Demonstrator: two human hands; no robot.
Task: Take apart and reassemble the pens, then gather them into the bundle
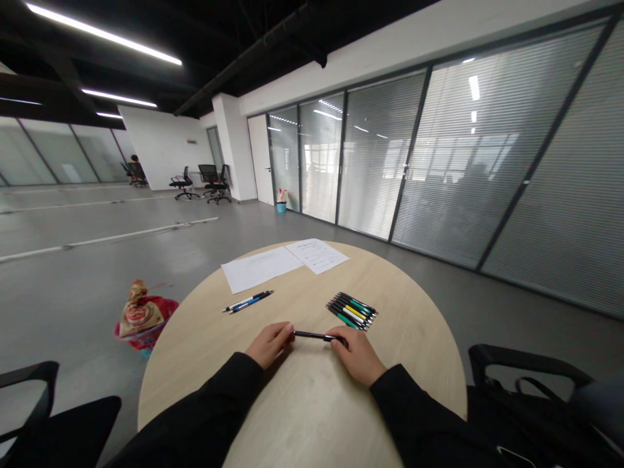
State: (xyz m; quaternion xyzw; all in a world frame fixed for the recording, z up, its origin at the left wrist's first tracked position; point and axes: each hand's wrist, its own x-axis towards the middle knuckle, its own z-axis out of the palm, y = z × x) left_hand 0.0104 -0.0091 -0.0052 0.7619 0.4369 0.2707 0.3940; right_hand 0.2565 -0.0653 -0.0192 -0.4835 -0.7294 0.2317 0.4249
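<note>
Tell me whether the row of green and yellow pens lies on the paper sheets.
No, the row of pens lies on the bare wooden tabletop, apart from the paper sheets.

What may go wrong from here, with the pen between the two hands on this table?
The pen lies between the left hand and right hand. It looks thin and round, so it might roll away if released. The right hand is close to the pen group, so a careless move might knock those pens out of line. The round table shows no raised rim, so a rolling pen might drop to the floor.
</note>
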